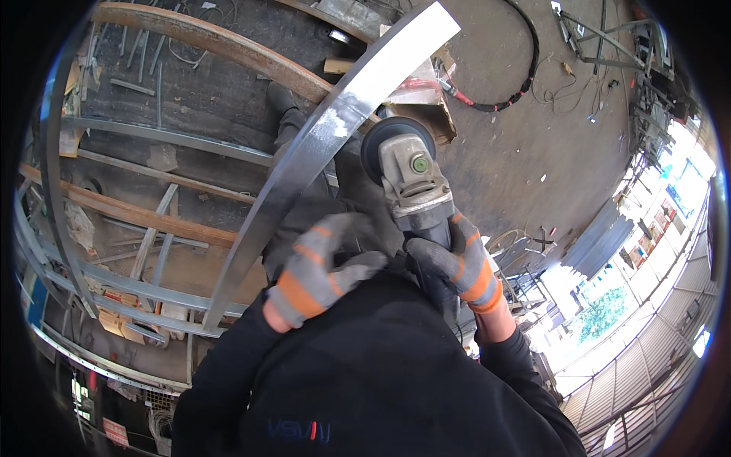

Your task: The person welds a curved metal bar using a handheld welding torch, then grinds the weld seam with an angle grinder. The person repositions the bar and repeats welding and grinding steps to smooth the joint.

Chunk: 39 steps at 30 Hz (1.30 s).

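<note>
My right hand [470,268], in a grey and orange work glove, is wrapped round the body of an angle grinder [421,190]. The grinder's head points away from me, and its round dark disc [371,149] sits beside a long, shiny metal bar [293,164]. That bar slants from the far middle down toward the near left. My left hand [312,274], gloved alike, is in front of my body with its thumb spread from its fingers. It holds nothing and is close to the bar's right side. Its fingertips are slightly blurred.
A frame of metal rails, with a rusty beam [221,38] and a galvanized rail [167,135], stands left of me. Beyond the bar lies a cardboard box [434,118]. A thick black cable [535,49] curves over the floor. Metal scraps lie about.
</note>
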Tool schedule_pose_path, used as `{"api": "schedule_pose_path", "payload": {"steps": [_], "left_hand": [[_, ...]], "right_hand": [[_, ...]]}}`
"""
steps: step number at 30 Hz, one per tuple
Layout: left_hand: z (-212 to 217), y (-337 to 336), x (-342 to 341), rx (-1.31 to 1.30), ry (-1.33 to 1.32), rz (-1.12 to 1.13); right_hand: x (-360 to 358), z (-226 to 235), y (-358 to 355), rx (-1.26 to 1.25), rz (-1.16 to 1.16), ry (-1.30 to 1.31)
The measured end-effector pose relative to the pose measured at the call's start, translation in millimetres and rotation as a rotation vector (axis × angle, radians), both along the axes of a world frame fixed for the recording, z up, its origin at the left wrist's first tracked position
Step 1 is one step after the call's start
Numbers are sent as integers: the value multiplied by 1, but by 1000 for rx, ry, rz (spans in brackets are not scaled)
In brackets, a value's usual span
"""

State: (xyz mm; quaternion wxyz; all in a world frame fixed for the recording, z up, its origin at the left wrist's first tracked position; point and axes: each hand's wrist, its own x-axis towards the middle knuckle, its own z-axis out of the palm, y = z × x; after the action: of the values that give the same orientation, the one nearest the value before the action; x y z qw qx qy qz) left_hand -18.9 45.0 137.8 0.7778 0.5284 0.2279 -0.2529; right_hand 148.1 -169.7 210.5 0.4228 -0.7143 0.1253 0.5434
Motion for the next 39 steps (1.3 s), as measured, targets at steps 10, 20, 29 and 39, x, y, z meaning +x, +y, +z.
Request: {"api": "schedule_pose_path", "payload": {"steps": [10,20,29,39], "left_hand": [[-6,-56,41,-251,-118,28],[-19,-58,44,-405,-32,-19],[-19,-54,47,-354,-101,47],[-18,-45,48,-305,-126,6]], "right_hand": [[-10,-28,-7,118,303,-263],[-2,-23,2,-25,290,-164],[-4,-31,11,184,279,-317],[9,-10,27,-31,136,-21]]}}
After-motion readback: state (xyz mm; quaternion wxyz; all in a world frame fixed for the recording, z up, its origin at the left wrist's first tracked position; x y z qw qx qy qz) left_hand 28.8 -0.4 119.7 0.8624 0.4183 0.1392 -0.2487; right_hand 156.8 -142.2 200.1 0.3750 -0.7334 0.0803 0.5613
